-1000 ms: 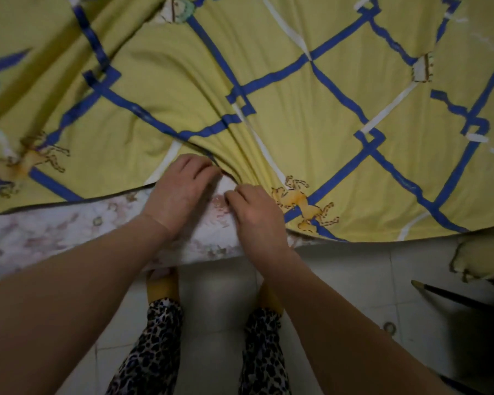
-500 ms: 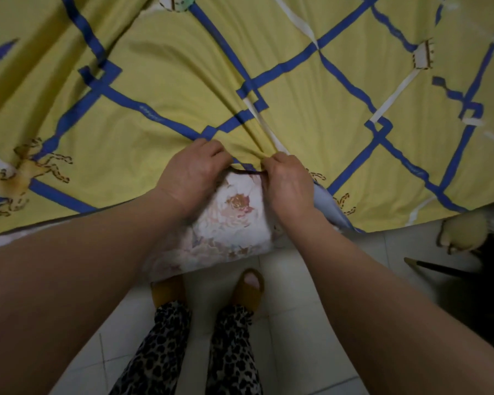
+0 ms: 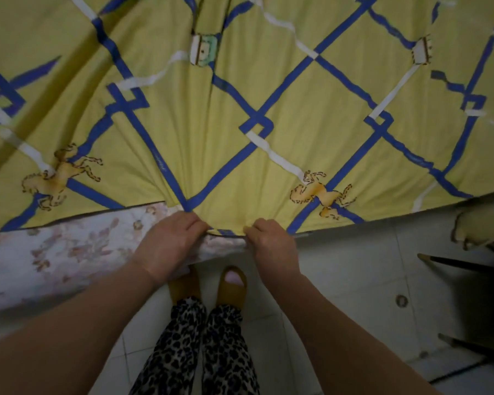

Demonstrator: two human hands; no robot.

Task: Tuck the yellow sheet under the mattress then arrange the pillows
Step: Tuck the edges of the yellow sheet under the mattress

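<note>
Pale tiled floor [image 3: 348, 280] with grout lines, small round drain cap [image 3: 401, 301] at right. Dark furniture legs [image 3: 454, 262] at right edge, in shadow. Dim indoor lighting.

Sheet [image 3: 217, 155] yellow – blue-white lattice, orange horses; mattress [image 3: 54, 258] pale floral; trousers [image 3: 200, 352] leopard-print.
</note>
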